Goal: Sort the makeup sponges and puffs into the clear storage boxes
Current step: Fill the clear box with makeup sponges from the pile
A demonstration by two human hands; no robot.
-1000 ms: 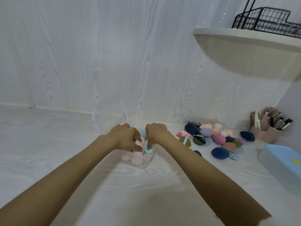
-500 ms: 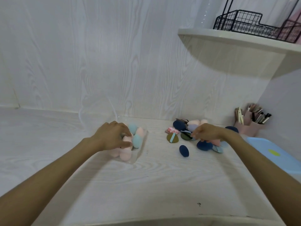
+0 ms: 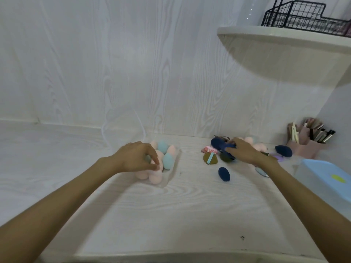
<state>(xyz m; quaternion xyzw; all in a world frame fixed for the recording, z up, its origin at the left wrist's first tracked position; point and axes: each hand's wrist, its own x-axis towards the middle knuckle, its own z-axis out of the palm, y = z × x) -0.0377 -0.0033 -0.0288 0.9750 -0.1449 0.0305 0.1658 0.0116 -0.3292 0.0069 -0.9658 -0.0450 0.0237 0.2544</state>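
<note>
Our right hand [image 3: 242, 151], having left the clear storage box [image 3: 171, 170], is now closing its fingers on a navy sponge [image 3: 218, 143] in the loose pile, while our left hand [image 3: 135, 157] keeps pinching a pink sponge [image 3: 156, 172] inside the box on the bench [image 3: 171, 215]; the next piece is coming.

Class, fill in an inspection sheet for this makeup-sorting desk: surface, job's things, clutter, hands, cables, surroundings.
Surface: white wood-grain desk, small dark marks near the front.
Job's things: clear box holding pink and teal sponges; loose pile to its right; navy sponge lying apart.
Clutter: pink brush holder; blue-lidded bin.
Hands: left hand on sponges in the box; right hand reaching into the pile.
Cables: nothing seen.
Surroundings: shelf with wire basket.
</note>
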